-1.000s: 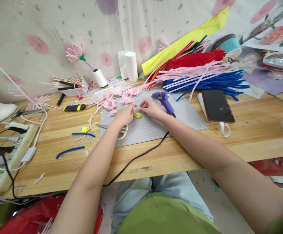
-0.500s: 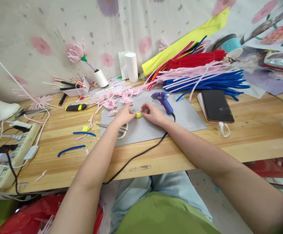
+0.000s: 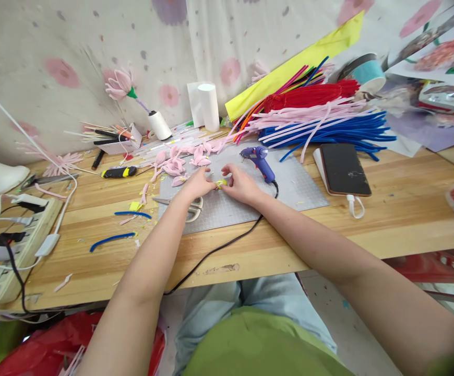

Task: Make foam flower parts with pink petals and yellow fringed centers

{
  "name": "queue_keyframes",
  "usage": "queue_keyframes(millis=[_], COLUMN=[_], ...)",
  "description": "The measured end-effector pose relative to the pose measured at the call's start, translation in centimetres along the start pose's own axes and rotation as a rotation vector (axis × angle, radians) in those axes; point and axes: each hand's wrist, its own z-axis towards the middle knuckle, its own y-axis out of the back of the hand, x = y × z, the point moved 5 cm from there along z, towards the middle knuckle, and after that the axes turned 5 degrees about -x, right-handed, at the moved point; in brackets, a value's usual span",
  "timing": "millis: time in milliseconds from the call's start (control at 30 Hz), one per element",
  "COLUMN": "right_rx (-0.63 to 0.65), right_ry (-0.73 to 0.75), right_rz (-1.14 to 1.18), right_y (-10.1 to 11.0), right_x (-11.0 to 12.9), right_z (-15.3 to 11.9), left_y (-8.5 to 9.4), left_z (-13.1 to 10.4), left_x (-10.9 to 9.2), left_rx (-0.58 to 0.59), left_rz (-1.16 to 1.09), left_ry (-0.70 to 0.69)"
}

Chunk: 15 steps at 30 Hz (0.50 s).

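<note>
Over the grey cutting mat (image 3: 297, 193), my left hand (image 3: 198, 185) pinches a small yellow piece (image 3: 220, 184) at its left side. My right hand (image 3: 241, 185) has thumb and fingers closed on its right side. Pale lines show on the piece, but it is too small to name its kind. Scissors with light handles (image 3: 194, 209) lie partly under my left wrist. A purple glue gun (image 3: 261, 162) rests on the mat beyond my right hand. Pink fuzzy petals (image 3: 174, 166) are heaped behind my left hand.
Blue pipe cleaners (image 3: 329, 133), with pink and red bundles, lie at the back right. A phone (image 3: 345, 169) on a white stand is at the right. A black cord (image 3: 227, 244) crosses the table's front. A utility knife (image 3: 119, 172) and a power strip (image 3: 27, 250) are on the left.
My right hand has moved slightly left onto the yellow piece, which now shows a lined side instead of a plain rounded one. The whole view has shifted a little.
</note>
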Motion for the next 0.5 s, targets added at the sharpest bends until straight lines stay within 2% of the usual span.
queue_keyframes(millis=[300,500], right_rx=[-0.014,0.018], right_ry=[0.047,0.067], right_rz=[-0.131,-0.148], right_y=[-0.8,-1.0], right_x=[0.7,0.5], right_z=[-0.3,-0.2], left_y=[0.3,0.4], left_z=[-0.3,-0.9], left_x=[-0.5,-1.5], left_rx=[0.000,0.035], left_rz=[0.111,0.169], left_ry=[0.117,0.039])
